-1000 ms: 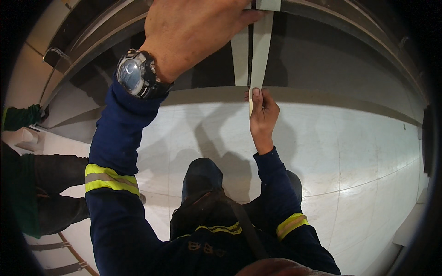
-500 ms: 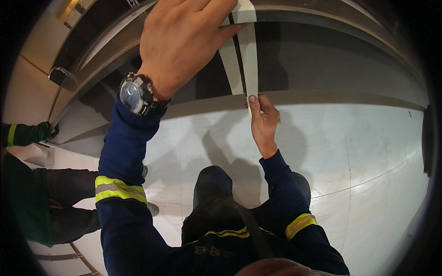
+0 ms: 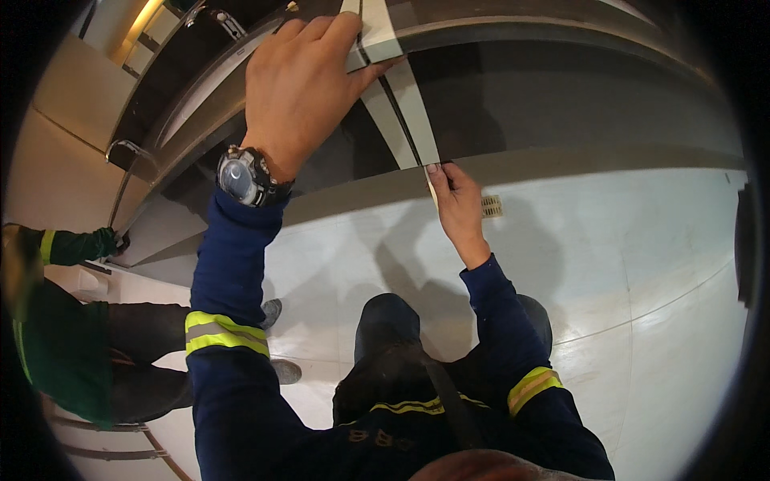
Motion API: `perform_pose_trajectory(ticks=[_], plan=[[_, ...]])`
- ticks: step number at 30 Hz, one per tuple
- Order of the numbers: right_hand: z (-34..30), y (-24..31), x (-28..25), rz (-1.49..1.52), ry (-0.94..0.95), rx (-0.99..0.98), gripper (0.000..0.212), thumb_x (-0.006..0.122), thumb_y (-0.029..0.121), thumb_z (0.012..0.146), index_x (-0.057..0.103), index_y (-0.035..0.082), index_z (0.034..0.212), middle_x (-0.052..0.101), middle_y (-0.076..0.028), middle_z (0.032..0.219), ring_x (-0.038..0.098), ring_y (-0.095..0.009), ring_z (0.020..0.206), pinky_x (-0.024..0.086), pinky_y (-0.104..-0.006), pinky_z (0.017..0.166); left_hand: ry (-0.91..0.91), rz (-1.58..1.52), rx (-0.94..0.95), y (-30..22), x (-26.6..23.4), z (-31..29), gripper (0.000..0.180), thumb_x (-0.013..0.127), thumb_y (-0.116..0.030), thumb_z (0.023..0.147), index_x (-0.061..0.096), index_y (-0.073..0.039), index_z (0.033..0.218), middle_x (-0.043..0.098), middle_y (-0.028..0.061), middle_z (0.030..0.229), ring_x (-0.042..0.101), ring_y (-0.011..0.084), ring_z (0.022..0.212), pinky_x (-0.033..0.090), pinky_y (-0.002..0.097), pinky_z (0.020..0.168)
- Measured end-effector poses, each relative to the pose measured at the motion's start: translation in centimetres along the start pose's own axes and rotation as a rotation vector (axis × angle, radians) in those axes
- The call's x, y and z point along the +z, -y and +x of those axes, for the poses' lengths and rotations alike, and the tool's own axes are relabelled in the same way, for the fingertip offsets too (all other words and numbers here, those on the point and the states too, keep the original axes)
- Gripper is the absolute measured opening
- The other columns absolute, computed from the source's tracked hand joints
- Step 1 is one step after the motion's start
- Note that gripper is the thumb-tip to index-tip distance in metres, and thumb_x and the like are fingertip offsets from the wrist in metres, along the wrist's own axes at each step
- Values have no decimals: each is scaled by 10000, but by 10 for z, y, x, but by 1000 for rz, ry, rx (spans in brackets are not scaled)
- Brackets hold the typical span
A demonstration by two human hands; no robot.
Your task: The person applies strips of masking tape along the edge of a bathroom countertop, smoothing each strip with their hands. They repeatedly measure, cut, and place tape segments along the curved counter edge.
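A dark counter front [image 3: 545,104] crosses the upper part of the view. Two pale strips that look like masking tape flank a narrow dark seam [image 3: 399,108] on it: a left strip [image 3: 387,132] and a right strip [image 3: 421,128]. They carry on over the counter's top edge. My left hand [image 3: 301,88] grips that edge, fingers curled on top and thumb lying across the tape at the lip. Lower down, my right hand [image 3: 459,207] pinches the right strip's bottom end between thumb and fingers, at the counter front's lower edge.
At the left, another person in a green sleeve [image 3: 80,244] has a hand by the counter's far end. That person's shoe [image 3: 286,371] stands near my left arm. Taps [image 3: 128,147] rise from the counter. A floor drain [image 3: 492,206] lies beyond my right hand.
The right strip hung straight down off the edge and now lies slanted along the counter front beside the seam. My left thumb has come down to the lip; the view has shifted left.
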State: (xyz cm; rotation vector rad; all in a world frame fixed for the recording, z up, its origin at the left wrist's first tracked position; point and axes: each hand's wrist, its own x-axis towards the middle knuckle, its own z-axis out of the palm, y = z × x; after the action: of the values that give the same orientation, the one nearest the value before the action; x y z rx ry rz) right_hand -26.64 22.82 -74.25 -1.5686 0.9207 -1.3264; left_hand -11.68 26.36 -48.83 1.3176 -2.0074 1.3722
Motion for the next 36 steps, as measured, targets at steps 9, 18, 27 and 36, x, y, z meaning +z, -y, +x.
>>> perform_pose_trajectory(ticks=[9, 18, 27, 36], plan=[[1, 4, -5, 35, 22, 4, 427, 628, 395, 1049, 685, -20, 966, 650, -179, 835, 603, -332, 739, 475, -427, 693, -238, 114, -29, -2, 9, -9, 628, 870, -503, 774, 703, -219, 1309, 724, 7, 1268, 624, 246, 1230, 448, 432, 1018], [4, 4, -7, 48, 95, 42, 475, 617, 440, 1040, 713, -24, 1003, 675, -219, 918, 645, -392, 845, 498, -465, 765, -185, 100, -134, -5, 6, -23, 781, 895, -470, 757, 629, -189, 1435, 683, 56, 1379, 544, 336, 1365, 386, 498, 1149], [7, -2, -15, 64, 75, 3, 479, 623, 443, 1030, 723, -16, 1129, 705, -230, 1052, 678, -397, 965, 530, -459, 854, -203, -119, -39, -7, -3, -29, 769, 898, -239, 815, 562, -155, 1501, 520, 162, 1561, 408, 398, 1501, 367, 531, 1204], [5, -7, -13, 183, 163, 15, 444, 652, 424, 1021, 728, 7, 1157, 711, -201, 1064, 684, -360, 955, 536, -428, 840, 386, 39, 355, -36, 53, -127, 867, 835, -355, 840, 444, -227, 1603, 329, 60, 1713, 257, 362, 1590, 228, 560, 1274]])
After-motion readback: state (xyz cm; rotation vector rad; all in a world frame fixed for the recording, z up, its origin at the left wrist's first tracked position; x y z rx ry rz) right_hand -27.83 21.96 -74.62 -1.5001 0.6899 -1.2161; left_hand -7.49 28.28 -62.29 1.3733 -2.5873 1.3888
